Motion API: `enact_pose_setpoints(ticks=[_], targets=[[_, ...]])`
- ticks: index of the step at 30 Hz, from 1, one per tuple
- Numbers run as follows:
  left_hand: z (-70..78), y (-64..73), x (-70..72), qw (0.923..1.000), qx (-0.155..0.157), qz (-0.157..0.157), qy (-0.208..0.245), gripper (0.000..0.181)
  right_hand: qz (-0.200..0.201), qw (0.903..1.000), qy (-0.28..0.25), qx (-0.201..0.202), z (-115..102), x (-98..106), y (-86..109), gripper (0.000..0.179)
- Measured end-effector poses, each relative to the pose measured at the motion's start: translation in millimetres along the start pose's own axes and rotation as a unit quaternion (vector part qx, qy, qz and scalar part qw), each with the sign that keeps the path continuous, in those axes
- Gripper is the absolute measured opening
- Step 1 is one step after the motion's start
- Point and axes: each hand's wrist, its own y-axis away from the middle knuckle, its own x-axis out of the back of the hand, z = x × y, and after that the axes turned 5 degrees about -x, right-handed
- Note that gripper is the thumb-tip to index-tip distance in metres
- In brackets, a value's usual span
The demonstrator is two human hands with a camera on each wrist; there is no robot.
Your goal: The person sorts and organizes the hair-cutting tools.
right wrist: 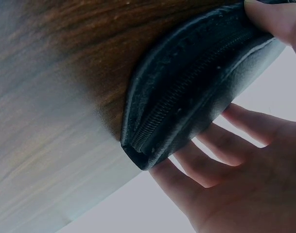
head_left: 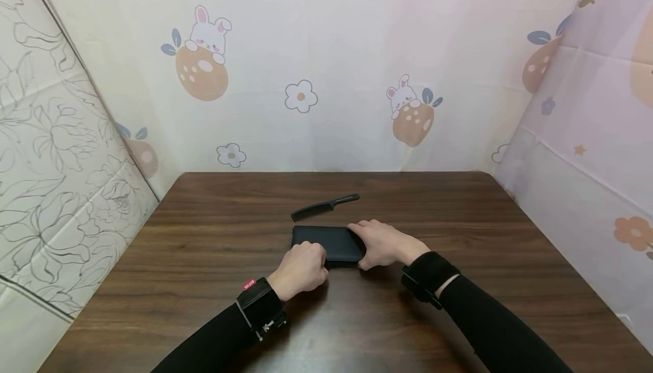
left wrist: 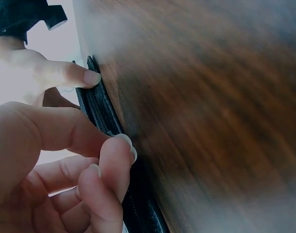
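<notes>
A black zip-around wallet (head_left: 321,241) lies flat on the wooden table. At its near edge my left hand (head_left: 301,270) has curled fingers. The left wrist view shows that thumb and forefinger pinching at the zipper (left wrist: 95,114); the zipper pull itself is hidden by the fingertips. My right hand (head_left: 386,242) grips the wallet's right end, fingers spread over the top and thumb on the near edge. Zipper teeth (right wrist: 169,99) run closed round the rounded corner in the right wrist view.
Just beyond the wallet lies a black comb (head_left: 313,210), its handle pointing right. The brown table (head_left: 204,231) ends at a printed curtain (head_left: 306,50) behind, with more hanging fabric at both sides.
</notes>
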Motion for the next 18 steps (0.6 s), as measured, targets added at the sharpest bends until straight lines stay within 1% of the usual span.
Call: enact_pose_setpoints(ticks=[4,13,18], targets=[[-0.2,-0.1,0.6,1.0000,0.001,-0.003,-0.005,0.034,0.000,1.0000,-0.001,-0.001,0.1,0.4,-0.4,0.090],[-2.4,1.9,0.5,0.9999,-0.007,0.008,-0.007,0.038,-0.003,1.0000,-0.002,-0.005,0.3,-0.3,-0.9,0.090],[-4.1,2.6,1.1,0.9999,-0.004,0.010,-0.008,0.039,-0.002,1.0000,0.000,-0.006,0.2,0.2,-0.9,0.090]])
